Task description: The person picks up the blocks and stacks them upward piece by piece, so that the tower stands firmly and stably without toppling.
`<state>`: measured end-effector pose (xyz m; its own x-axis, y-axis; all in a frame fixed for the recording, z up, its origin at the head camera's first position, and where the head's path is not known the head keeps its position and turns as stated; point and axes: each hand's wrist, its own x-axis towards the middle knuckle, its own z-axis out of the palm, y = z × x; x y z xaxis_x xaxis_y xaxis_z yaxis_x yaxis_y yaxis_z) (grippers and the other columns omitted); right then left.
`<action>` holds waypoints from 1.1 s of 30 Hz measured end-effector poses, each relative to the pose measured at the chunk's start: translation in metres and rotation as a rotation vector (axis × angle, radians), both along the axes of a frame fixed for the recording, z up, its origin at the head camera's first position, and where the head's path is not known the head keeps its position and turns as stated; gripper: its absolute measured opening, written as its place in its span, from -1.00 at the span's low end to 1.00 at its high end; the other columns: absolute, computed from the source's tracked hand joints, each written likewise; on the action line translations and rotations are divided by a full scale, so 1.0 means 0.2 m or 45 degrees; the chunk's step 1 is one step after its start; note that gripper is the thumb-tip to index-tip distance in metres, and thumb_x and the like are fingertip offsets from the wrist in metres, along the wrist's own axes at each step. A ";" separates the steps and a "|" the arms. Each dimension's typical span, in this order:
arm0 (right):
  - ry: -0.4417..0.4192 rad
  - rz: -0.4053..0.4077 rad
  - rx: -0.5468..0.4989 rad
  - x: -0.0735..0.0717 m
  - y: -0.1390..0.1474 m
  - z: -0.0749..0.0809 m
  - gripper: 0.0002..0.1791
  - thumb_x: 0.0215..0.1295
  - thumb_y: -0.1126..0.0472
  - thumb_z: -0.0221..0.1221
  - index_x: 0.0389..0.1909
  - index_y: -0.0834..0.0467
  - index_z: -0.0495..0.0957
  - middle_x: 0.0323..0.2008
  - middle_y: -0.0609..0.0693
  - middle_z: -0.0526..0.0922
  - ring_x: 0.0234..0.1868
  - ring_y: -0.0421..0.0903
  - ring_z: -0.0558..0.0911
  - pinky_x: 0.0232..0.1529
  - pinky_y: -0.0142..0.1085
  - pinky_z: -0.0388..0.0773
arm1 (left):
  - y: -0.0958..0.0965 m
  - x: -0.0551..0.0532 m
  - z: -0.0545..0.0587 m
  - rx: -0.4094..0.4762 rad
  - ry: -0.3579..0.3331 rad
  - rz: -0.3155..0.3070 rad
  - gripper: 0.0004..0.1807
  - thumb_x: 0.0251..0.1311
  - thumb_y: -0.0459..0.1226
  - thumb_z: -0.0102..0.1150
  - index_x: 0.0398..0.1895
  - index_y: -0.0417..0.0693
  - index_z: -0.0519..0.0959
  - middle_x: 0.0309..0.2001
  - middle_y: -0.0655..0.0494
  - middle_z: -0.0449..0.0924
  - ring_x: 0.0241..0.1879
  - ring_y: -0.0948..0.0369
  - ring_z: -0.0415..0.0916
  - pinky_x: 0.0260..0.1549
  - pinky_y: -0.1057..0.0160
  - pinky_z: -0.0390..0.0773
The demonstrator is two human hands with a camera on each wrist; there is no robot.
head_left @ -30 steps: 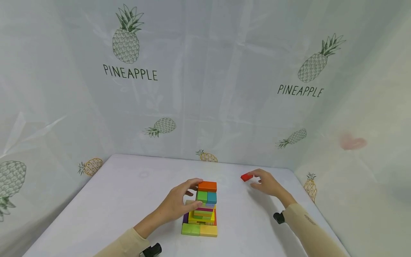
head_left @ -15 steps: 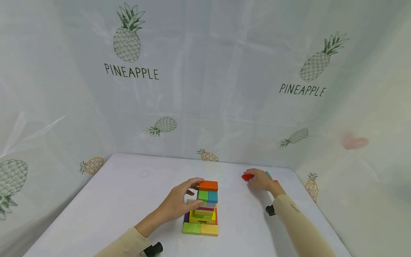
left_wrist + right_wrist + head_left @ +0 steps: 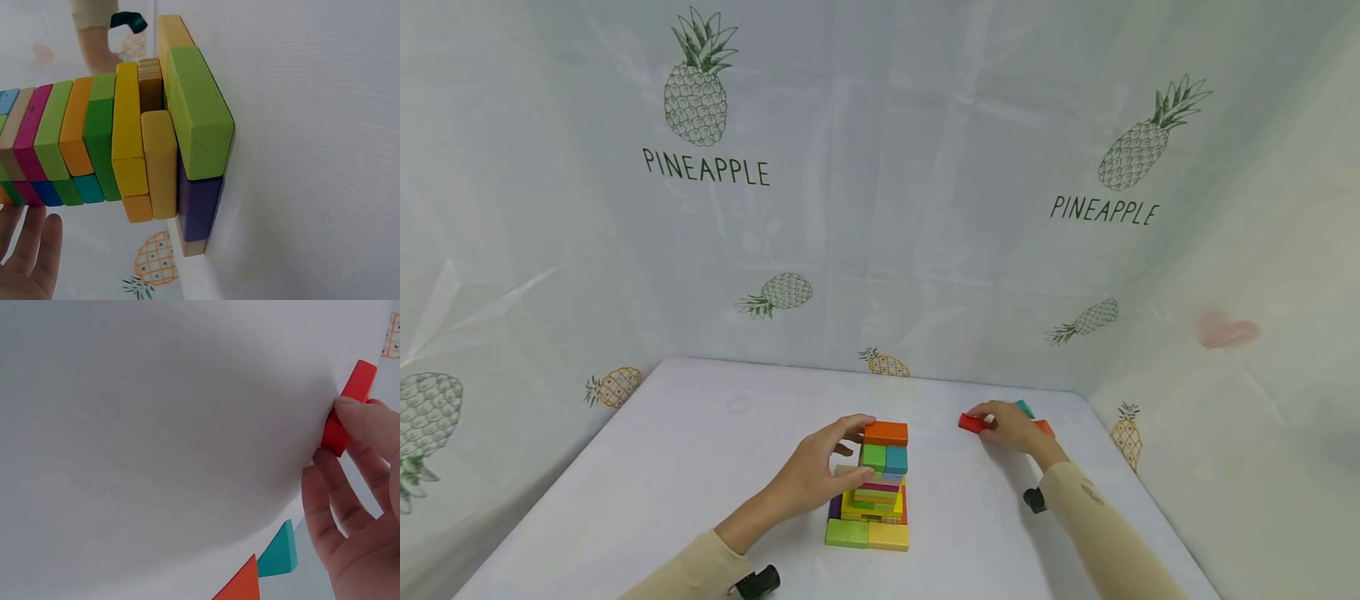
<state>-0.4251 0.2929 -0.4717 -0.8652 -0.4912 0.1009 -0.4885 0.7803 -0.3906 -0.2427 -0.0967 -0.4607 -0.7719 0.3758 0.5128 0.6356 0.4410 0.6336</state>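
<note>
A tower of coloured wooden blocks [image 3: 877, 496] stands near the middle of the table, an orange block [image 3: 885, 433] on top. My left hand [image 3: 808, 471] is at the tower's left side, fingers spread and relaxed, thumb tip near the front layers and a forefinger near the top block. In the left wrist view its fingers [image 3: 44, 240] lie against or very close to the stack; contact is unclear. To the right and farther back, my right hand [image 3: 1011, 427] pinches a red block [image 3: 350, 409] between thumb and fingers, low over the table.
Behind the right hand lie a teal block [image 3: 1024, 408] and an orange-red block [image 3: 1044, 428], partly hidden by the hand. A white cloth [image 3: 880, 208] printed with pineapples hangs around the white table [image 3: 700, 467].
My right hand has closed its fingers on the red block and drawn it slightly nearer. The teal and orange-red blocks have come into sight behind it. The left hand has stayed in place.
</note>
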 end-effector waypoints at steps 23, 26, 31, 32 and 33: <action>0.264 0.311 -0.103 0.39 -0.18 0.27 -0.57 0.32 0.35 0.38 0.20 0.09 0.70 -0.10 -0.15 0.69 -0.23 -0.23 0.58 -0.17 -0.24 0.73 | 0.01 0.00 0.00 -0.005 -0.008 0.026 -0.23 0.33 0.01 0.46 0.54 0.42 0.32 0.35 0.39 0.54 0.24 0.26 0.55 0.16 0.23 0.67; 0.288 0.351 -0.148 0.50 -0.23 0.36 -0.55 0.31 0.37 0.39 0.21 0.07 0.70 -0.07 -0.15 0.70 -0.24 -0.25 0.59 -0.15 -0.27 0.73 | 0.01 0.00 -0.01 -0.009 -0.017 0.037 -0.22 0.32 0.01 0.47 0.54 0.43 0.31 0.35 0.40 0.54 0.24 0.27 0.55 0.16 0.24 0.67; 0.332 0.449 -0.219 0.67 -0.31 0.50 -0.53 0.29 0.38 0.40 0.20 0.03 0.70 -0.05 -0.16 0.70 -0.25 -0.20 0.64 -0.15 -0.32 0.73 | 0.01 0.00 -0.01 -0.014 -0.023 0.033 -0.23 0.33 0.01 0.46 0.54 0.42 0.31 0.35 0.39 0.55 0.24 0.26 0.56 0.16 0.22 0.67; 0.346 0.474 -0.224 0.70 -0.32 0.51 -0.53 0.28 0.37 0.41 0.20 0.02 0.70 -0.05 -0.17 0.69 -0.25 -0.21 0.64 -0.15 -0.32 0.73 | 0.01 0.00 0.00 -0.013 -0.023 0.030 -0.23 0.33 0.01 0.46 0.55 0.41 0.31 0.35 0.38 0.55 0.24 0.26 0.56 0.16 0.22 0.67; 0.354 0.492 -0.222 0.72 -0.34 0.53 -0.54 0.28 0.36 0.41 0.20 0.01 0.70 -0.05 -0.18 0.69 -0.25 -0.17 0.65 -0.17 -0.34 0.71 | 0.01 0.00 0.00 -0.013 -0.024 0.028 -0.23 0.33 0.01 0.46 0.55 0.41 0.31 0.34 0.38 0.55 0.24 0.26 0.56 0.16 0.22 0.68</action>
